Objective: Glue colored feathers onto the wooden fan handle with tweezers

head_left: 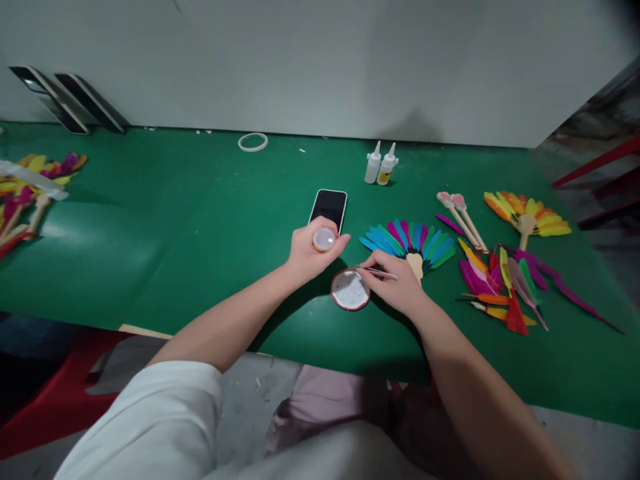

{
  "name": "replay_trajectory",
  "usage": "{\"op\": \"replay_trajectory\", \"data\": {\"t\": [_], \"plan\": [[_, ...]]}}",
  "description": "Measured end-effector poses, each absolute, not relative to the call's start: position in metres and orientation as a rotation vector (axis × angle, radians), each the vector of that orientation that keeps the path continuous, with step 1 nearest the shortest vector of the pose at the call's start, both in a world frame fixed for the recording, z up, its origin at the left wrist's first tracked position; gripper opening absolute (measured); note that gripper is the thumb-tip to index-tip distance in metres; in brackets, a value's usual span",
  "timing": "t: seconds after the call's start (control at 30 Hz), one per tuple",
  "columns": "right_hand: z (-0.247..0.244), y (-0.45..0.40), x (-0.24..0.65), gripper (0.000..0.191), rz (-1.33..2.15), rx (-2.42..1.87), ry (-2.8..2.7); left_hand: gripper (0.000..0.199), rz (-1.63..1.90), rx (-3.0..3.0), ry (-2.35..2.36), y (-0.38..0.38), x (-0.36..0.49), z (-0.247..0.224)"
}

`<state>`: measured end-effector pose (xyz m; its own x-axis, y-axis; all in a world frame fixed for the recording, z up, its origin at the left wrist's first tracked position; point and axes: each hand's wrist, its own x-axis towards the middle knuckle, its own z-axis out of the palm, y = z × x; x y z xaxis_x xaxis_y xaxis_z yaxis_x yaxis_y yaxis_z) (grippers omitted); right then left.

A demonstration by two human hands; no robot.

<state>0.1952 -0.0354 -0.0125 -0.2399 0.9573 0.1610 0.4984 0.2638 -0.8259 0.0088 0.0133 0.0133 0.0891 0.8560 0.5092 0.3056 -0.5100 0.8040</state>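
My left hand (313, 252) is wrapped round a small bottle (324, 239), its round pale end facing up, in front of a phone (330, 205). To its right, my right hand (393, 283) pinches thin tweezers (381, 273) over a round red-rimmed dish (351, 308) with whitish, glittery contents. The tweezers' tips are near the dish's upper edge; whether they hold anything is too small to tell. Just beyond my right hand lies a fan of blue, green and magenta feathers (410, 238) with a wooden base.
Two white glue bottles (379, 167) stand near the wall. At the right lie a yellow-orange feather fan (527, 215), wooden sticks (463, 220) and loose feathers (514, 293). A tape ring (253, 142) lies at the back. More feathers (37, 175) are at far left.
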Motion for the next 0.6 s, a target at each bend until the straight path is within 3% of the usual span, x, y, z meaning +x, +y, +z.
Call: {"op": "replay_trajectory", "data": {"t": [0.27,0.6], "plan": [[-0.013,-0.035,0.2,0.014,0.855,-1.364,-1.787,0.018,1.675,2.235,1.092,0.005,-0.016,0.002],[-0.014,-0.041,0.205,0.012,0.935,-1.337,-1.639,0.025,1.512,2.111,1.046,0.005,-0.018,0.002]]}}
